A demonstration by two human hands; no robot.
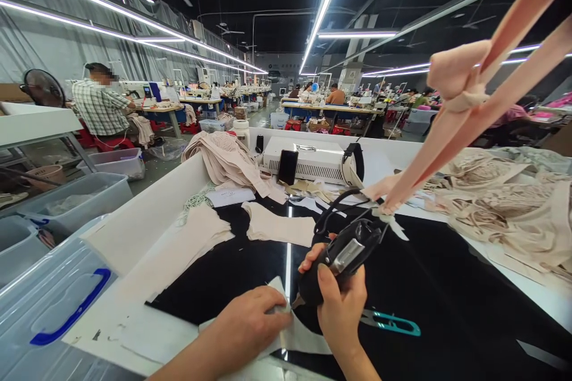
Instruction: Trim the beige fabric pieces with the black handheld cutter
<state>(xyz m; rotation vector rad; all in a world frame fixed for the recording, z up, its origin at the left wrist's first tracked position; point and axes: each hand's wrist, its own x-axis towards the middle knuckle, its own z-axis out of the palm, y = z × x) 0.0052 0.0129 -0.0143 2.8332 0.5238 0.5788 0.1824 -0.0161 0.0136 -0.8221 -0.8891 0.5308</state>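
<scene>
While the right hand (339, 303) is gripping a black tool (342, 259) tip-down, the left hand (250, 324) is pinching the white fabric piece (299, 336) just left of it; the tool's long axis is slanting up-right.

We are in a garment factory: rows of sewing stations (330, 108) recede under long strip lights (325, 3), a seated worker (102, 108) sews far left, and beige fabric pieces (500, 202) (cut and piled) cover our table (447, 309).

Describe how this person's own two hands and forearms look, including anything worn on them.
Both are bare: no gloves, sleeves, rings or wristbands visible. The left hand and right hand enter from the bottom edge. Fingernails are short and unpainted.
</scene>
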